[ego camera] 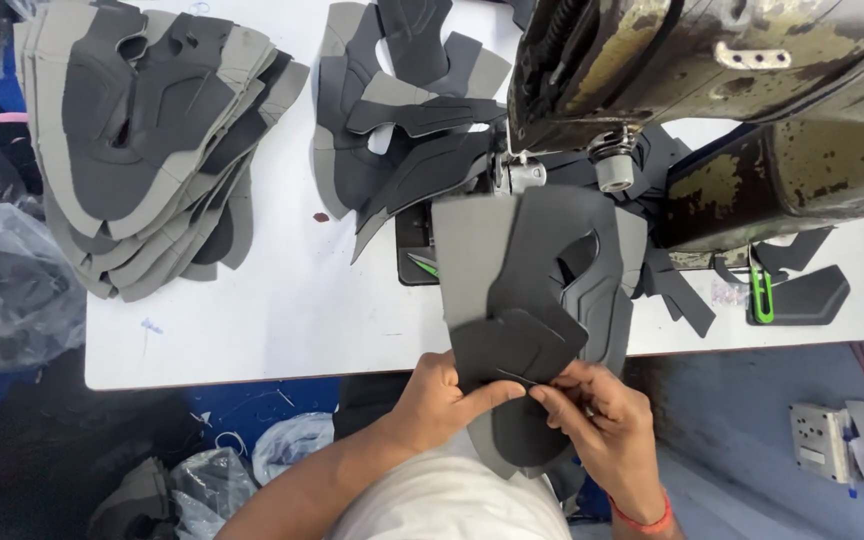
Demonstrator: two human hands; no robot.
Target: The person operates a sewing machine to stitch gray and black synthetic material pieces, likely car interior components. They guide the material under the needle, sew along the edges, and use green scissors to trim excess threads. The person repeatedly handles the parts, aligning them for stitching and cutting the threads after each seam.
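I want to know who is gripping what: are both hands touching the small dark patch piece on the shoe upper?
Touching. The head view shows the left hand with its thumb pressed on the small dark patch piece, and the right hand pinching its lower edge.

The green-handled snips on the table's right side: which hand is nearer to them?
Right. The right hand pinches the dark shoe piece below and left of the green-handled snips; the left hand grips the same piece farther left, so it is farther away.
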